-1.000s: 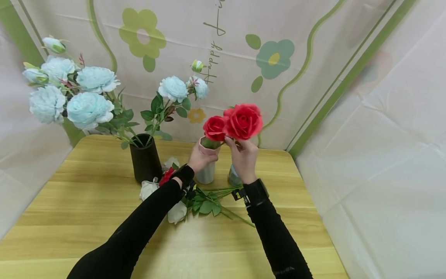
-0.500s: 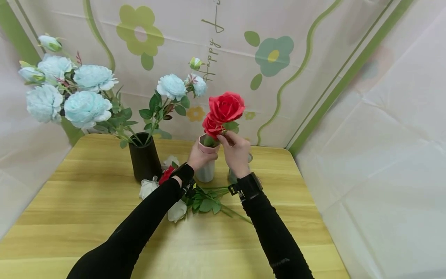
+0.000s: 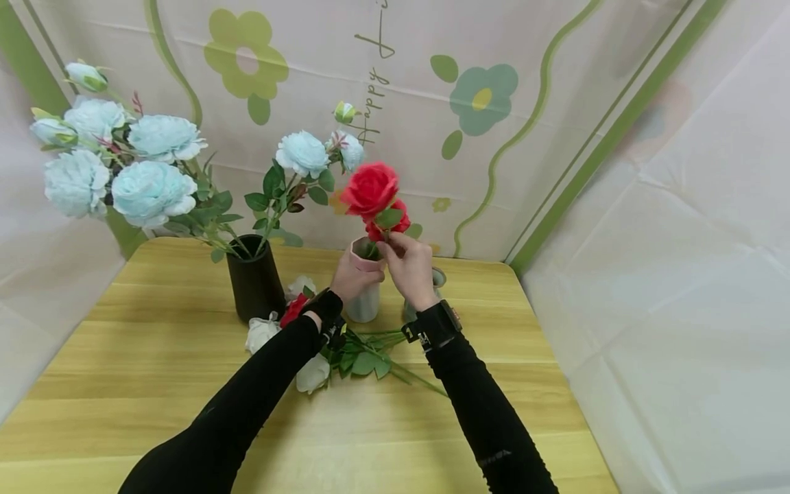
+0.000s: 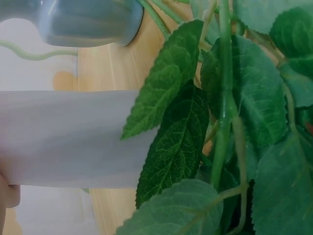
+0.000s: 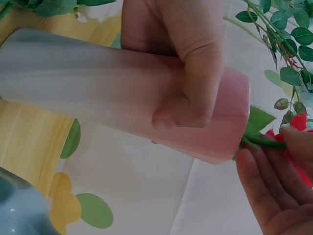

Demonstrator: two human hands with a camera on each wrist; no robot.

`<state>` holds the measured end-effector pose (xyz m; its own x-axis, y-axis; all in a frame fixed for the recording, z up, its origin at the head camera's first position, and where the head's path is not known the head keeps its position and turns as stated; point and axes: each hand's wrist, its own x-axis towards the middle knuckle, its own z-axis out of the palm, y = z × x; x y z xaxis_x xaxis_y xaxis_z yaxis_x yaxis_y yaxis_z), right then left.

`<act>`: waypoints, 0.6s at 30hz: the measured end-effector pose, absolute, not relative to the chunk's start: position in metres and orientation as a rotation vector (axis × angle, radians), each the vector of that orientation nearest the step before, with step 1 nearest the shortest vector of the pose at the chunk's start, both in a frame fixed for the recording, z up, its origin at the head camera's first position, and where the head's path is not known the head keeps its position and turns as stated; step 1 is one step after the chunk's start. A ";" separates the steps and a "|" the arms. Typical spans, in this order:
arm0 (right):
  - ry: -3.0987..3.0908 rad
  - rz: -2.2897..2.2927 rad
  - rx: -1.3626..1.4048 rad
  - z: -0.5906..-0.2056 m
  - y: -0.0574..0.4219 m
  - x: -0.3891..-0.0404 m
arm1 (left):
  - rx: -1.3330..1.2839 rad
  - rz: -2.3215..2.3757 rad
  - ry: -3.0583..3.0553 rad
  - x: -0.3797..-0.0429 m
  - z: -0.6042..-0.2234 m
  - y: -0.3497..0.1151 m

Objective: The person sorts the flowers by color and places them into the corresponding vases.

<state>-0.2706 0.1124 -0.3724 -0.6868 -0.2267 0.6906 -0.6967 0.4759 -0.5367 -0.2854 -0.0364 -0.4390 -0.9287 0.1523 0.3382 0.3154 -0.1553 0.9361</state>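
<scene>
Near the head view's centre, the left hand (image 3: 356, 280) is gripping the vase (image 3: 364, 307) round its pink upper part; the right hand (image 3: 412, 269) is pinching a green stem (image 5: 266, 142) at the mouth, below the red roses (image 3: 370, 189). The vase is looking rigid, slippery, perhaps breakable; the roses are seeming light, stems offering the best hold.

Your pink-and-white vase (image 5: 112, 90) looks smooth and softly matt. Right of it, the blue vase (image 4: 90, 22) is glossy like glazed ceramic; left of it, the black vase (image 3: 255, 287) looks matt. Above its rim, your red rose (image 3: 370, 189) has cloth-like petals. Under it, the tabletop (image 3: 352, 439) shows smooth wood grain; behind it, the backdrop (image 3: 426, 27) resembles creased cloth. Before it, veined leaves (image 4: 176, 142) look fabric-like.
</scene>
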 end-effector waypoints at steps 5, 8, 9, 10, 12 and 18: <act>-2.186 1.104 0.718 -0.373 0.115 -0.270 | -0.476 -2.158 -2.057 -0.282 -0.434 -0.037; -2.184 1.040 0.722 -0.374 0.117 -0.270 | -0.430 -2.171 -2.069 -0.280 -0.433 -0.037; -2.186 1.023 0.720 -0.375 0.118 -0.269 | -0.422 -2.175 -2.068 -0.280 -0.433 -0.037; -2.182 1.041 0.718 -0.376 0.119 -0.269 | -0.413 -2.183 -2.065 -0.280 -0.433 -0.037; -2.171 1.130 0.717 -0.379 0.121 -0.266 | -0.404 -2.191 -2.053 -0.281 -0.434 -0.037; -2.176 1.319 0.607 -0.393 0.127 -0.254 | -0.429 -2.235 -1.991 -0.284 -0.437 -0.035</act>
<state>-0.2544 0.1270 -0.3927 -0.7647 -0.1073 0.6354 -0.6129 0.4256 -0.6657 -0.2837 -0.0348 -0.4368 -0.9529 0.0989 0.2866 0.2733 -0.1289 0.9533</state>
